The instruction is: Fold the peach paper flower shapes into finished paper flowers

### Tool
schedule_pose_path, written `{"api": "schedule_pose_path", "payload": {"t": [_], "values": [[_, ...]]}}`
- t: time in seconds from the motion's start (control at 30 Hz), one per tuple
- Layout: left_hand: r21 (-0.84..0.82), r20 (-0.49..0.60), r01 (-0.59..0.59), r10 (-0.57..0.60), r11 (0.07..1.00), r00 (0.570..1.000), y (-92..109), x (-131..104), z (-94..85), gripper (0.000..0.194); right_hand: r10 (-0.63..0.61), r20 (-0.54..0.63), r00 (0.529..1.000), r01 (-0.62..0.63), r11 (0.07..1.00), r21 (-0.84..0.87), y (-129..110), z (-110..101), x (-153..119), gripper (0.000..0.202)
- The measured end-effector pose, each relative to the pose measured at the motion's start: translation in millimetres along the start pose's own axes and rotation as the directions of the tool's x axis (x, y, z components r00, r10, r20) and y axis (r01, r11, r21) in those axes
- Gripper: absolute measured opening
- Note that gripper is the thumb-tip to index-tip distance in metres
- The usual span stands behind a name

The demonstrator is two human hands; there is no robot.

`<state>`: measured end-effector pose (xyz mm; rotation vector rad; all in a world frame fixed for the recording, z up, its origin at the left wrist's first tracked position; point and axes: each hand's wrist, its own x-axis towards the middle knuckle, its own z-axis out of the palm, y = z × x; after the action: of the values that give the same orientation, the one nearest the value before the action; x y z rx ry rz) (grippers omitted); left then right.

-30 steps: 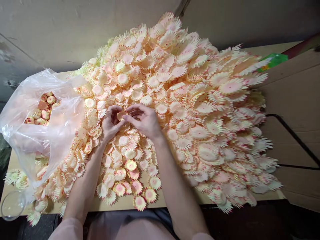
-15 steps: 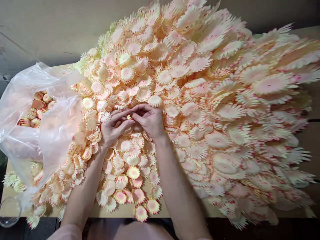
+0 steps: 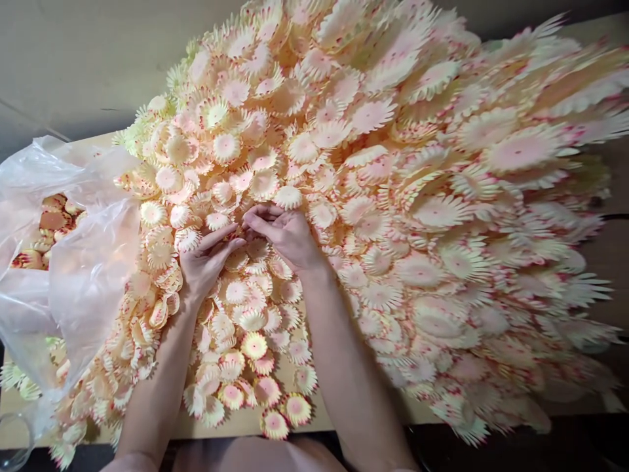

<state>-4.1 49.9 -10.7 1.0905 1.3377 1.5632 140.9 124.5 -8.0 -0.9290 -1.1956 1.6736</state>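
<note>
My left hand [image 3: 209,259] and my right hand [image 3: 287,236] meet at the fingertips over a heap of paper flower discs [image 3: 363,170]. These are round and pale pink to cream, with fringed edges tipped in red. The thumb and fingers of my left hand reach toward the right hand, their tips close together. On my right hand the fingers are bent in a pinch. Whatever lies between the fingertips is hidden or too small to make out. Below the hands, more flower discs [image 3: 255,344] lie loose, some brighter yellow with pink centres.
At the left, a clear plastic bag [image 3: 93,255] holds several small curled flower pieces [image 3: 54,223]. Part of a clear round rim [image 3: 17,432] shows at the lower left corner. The heap spreads far to the right over the pale tabletop [image 3: 226,429]. A plain wall [image 3: 98,59] stands behind.
The view has shifted, so most things sit further left. A small yellow and red piece seen between the fingertips before is now hidden. My right fingers are bent closer together.
</note>
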Motion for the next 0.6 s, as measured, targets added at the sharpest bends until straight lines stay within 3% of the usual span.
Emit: {"api": "schedule_pose_path", "payload": {"t": [0.17, 0.33, 0.4, 0.6], "values": [[0.037, -0.042, -0.069, 0.071, 0.997, 0.997, 0.2, 1.9, 0.8, 0.028, -0.018, 0.020, 1.000, 0.018, 0.999, -0.028, -0.9, 0.4, -1.4, 0.025], [0.012, 0.013, -0.082, 0.082, 0.997, 0.997, -3.3, 3.5, -1.9, 0.052, -0.012, 0.064, 0.998, 0.011, 1.000, 0.009, -1.5, 1.2, -0.7, 0.027], [0.026, 0.022, -0.062, 0.061, 0.998, 0.998, -2.0, 3.3, -2.3, 0.046, 0.014, 0.054, 0.998, -0.015, 0.999, 0.033, -1.6, 0.9, -0.2, 0.028], [0.114, -0.086, -0.020, 0.030, 0.993, 0.996, 2.5, 0.7, -1.8, 0.034, 0.015, 0.073, 0.997, -0.018, 0.999, 0.043, -3.2, -1.0, -1.9, 0.027]]}}
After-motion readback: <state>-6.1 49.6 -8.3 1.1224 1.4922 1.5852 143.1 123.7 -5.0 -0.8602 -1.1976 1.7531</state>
